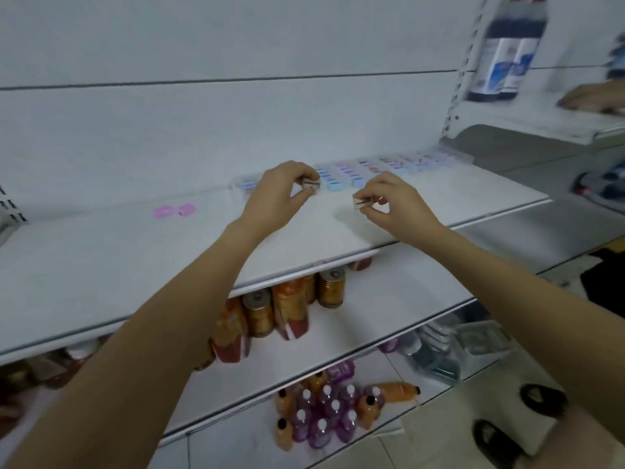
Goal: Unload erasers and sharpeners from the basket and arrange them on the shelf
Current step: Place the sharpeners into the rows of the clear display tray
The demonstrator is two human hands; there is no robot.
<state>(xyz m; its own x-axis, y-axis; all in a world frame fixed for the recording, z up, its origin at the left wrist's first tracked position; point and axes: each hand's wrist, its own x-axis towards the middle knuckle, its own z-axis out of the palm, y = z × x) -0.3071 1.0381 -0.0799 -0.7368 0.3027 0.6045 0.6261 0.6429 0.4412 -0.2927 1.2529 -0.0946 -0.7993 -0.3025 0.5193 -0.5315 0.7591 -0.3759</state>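
**While two sharpeners are in hand, small pieces line the shelf**

As both arms reach over the white shelf (135, 258), each hand holds one small sharpener. The left hand (274, 194) pinches the first sharpener (311, 185) between thumb and curled fingers, just above the near end of the rows. The right hand (399, 201) pinches the second sharpener (363, 202) the same way, low over the bare shelf. Rows of blue and pink pieces (372, 170) run along the back, too blurred to count. Two pink erasers (162, 212) lie apart to the left.
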